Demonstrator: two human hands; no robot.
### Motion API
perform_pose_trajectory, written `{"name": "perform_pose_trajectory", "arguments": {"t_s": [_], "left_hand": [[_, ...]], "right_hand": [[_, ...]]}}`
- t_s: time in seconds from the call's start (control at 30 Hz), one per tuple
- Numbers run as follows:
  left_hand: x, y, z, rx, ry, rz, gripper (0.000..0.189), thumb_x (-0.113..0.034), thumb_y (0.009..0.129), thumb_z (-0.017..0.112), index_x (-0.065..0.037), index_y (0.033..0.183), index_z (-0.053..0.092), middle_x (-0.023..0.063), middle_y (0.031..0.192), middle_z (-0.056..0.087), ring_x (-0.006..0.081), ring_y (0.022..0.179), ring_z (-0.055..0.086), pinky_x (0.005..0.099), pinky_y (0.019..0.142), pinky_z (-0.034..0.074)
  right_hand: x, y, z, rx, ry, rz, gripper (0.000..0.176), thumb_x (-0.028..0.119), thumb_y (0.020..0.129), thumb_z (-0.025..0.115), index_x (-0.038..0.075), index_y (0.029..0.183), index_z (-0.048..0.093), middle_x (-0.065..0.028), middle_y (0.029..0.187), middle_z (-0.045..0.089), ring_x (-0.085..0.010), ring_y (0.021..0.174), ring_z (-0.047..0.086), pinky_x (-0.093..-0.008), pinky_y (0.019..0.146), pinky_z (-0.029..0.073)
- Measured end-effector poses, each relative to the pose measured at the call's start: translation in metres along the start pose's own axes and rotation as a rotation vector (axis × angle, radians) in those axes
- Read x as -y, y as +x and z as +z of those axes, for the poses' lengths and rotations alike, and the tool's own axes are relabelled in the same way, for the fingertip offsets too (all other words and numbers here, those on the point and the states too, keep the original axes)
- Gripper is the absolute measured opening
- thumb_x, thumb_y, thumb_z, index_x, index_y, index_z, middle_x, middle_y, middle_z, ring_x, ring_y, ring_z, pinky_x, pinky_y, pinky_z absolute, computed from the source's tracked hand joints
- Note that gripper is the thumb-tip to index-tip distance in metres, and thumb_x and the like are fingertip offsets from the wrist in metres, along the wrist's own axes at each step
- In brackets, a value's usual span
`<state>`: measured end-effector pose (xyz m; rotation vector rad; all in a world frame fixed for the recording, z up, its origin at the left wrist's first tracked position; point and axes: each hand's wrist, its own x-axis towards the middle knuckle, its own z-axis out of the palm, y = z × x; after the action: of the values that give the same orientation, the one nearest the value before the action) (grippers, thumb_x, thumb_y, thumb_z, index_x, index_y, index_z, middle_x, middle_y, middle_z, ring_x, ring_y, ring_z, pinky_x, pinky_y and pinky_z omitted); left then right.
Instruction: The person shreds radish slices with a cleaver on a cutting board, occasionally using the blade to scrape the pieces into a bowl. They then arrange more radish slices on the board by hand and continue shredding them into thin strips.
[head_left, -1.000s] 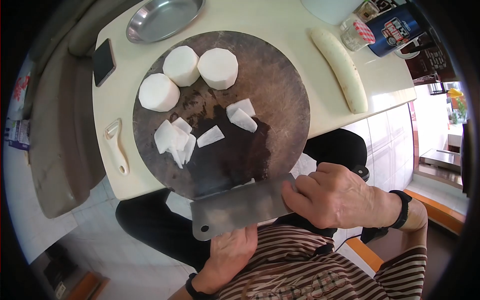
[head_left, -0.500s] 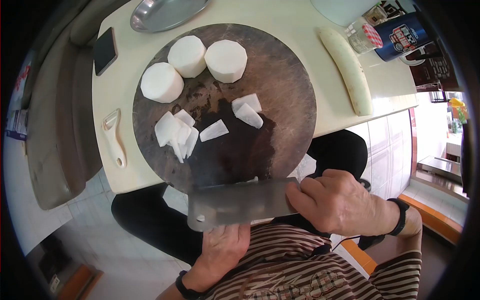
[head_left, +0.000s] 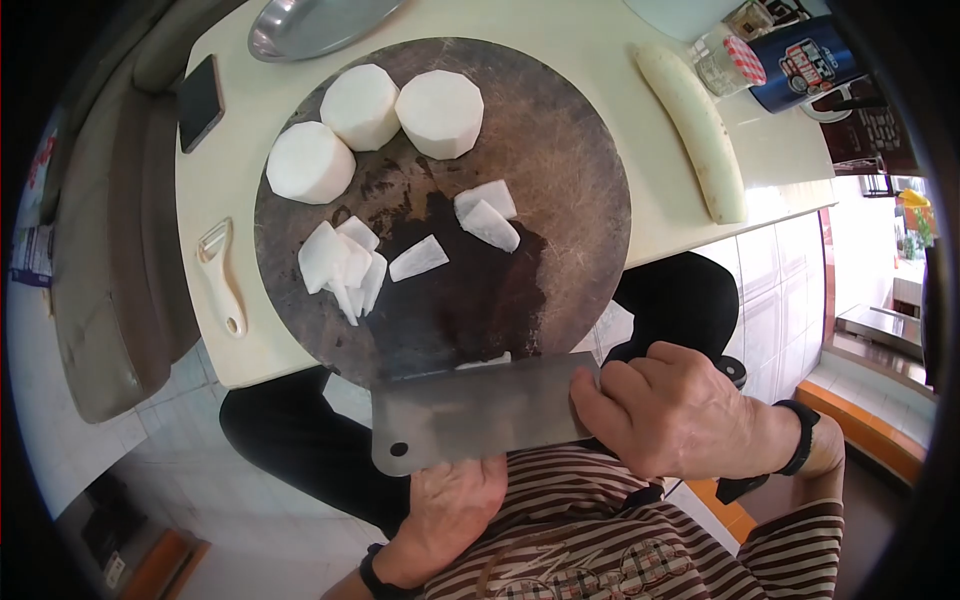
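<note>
My right hand (head_left: 675, 410) is closed around the handle of a cleaver (head_left: 480, 408). Its wide blade extends leftward over the near rim of a round wooden chopping board (head_left: 570, 180), with a thin white scrap (head_left: 485, 361) by the upper edge. Below the blade is my left hand (head_left: 455, 500), its fingers hidden behind the metal. Three thick, peeled white radish chunks (head_left: 439, 113) stand at the board's far left. Closer in lie a heap of thin white slices (head_left: 342, 265), a lone slice (head_left: 419, 259) and two overlapping slices (head_left: 487, 216) on the dark wet patch.
A peeler (head_left: 220, 275) and a phone (head_left: 201, 104) lie along the table's left side. At the back is a metal dish (head_left: 320, 25). A long whole white radish (head_left: 692, 130) rests at right, near a glass jar (head_left: 722, 65) and a blue canister (head_left: 805, 65).
The cleaver's blade has tilted so more of its flat face shows, and its hole now looks dark. The board and vegetables sit slightly farther left and higher in view.
</note>
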<state>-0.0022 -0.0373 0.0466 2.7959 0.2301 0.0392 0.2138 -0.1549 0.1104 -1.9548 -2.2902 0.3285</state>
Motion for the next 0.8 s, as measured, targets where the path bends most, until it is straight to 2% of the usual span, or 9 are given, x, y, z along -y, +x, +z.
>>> {"name": "perform_pose_trajectory", "arguments": {"t_s": [0.2,0.3,0.43,0.5,0.6,0.8], "left_hand": [[0.000,0.004,0.004,-0.049,0.035,0.016,0.039,0.004,0.079,0.061,0.012,0.117,0.059,0.0302,0.120,0.057,0.0461,0.112,0.057,0.0538,0.097,0.047],[0.001,0.004,0.006,-0.068,-0.002,0.017,0.036,0.002,0.080,0.061,0.011,0.115,0.060,0.0288,0.119,0.057,0.0448,0.109,0.057,0.0534,0.097,0.047],[0.000,0.003,0.002,-0.031,0.015,0.023,0.034,0.001,0.080,0.061,0.011,0.112,0.061,0.0261,0.116,0.058,0.0420,0.106,0.057,0.0527,0.094,0.047],[0.000,0.003,0.001,-0.014,-0.002,0.018,0.034,0.001,0.079,0.061,0.011,0.112,0.061,0.0258,0.116,0.058,0.0411,0.106,0.057,0.0523,0.093,0.047],[0.001,0.004,-0.001,0.014,-0.021,0.013,0.034,0.001,0.078,0.062,0.011,0.110,0.062,0.0257,0.116,0.058,0.0398,0.104,0.057,0.0510,0.091,0.048],[0.000,-0.003,0.004,-0.005,-0.004,0.036,0.034,-0.001,0.076,0.064,0.010,0.107,0.063,0.0248,0.116,0.058,0.0393,0.103,0.057,0.0491,0.091,0.048]], "right_hand": [[-0.006,0.014,0.002,0.022,0.135,-0.077,0.022,0.012,0.065,0.065,-0.005,0.077,0.057,-0.0069,0.065,0.050,-0.0148,0.053,0.055,-0.0270,0.046,0.047],[0.005,0.029,0.005,0.039,0.070,-0.038,0.019,0.011,0.065,0.065,-0.002,0.073,0.054,-0.0070,0.064,0.049,-0.0158,0.052,0.056,-0.0285,0.046,0.047],[0.004,0.028,0.005,0.067,0.086,-0.022,0.017,0.010,0.066,0.064,-0.002,0.072,0.053,-0.0072,0.064,0.050,-0.0168,0.052,0.058,-0.0295,0.045,0.048],[0.004,0.022,0.005,0.002,0.122,0.032,0.017,0.010,0.066,0.064,0.000,0.073,0.053,-0.0070,0.065,0.051,-0.0175,0.052,0.059,-0.0296,0.045,0.048],[0.003,0.011,0.009,0.009,0.106,0.091,0.017,0.010,0.065,0.065,0.000,0.073,0.053,-0.0071,0.066,0.052,-0.0176,0.052,0.059,-0.0293,0.046,0.048],[0.009,0.012,0.001,-0.013,0.099,0.015,0.019,0.011,0.064,0.065,0.000,0.073,0.053,-0.0061,0.065,0.050,-0.0170,0.053,0.058,-0.0294,0.046,0.047]]}}
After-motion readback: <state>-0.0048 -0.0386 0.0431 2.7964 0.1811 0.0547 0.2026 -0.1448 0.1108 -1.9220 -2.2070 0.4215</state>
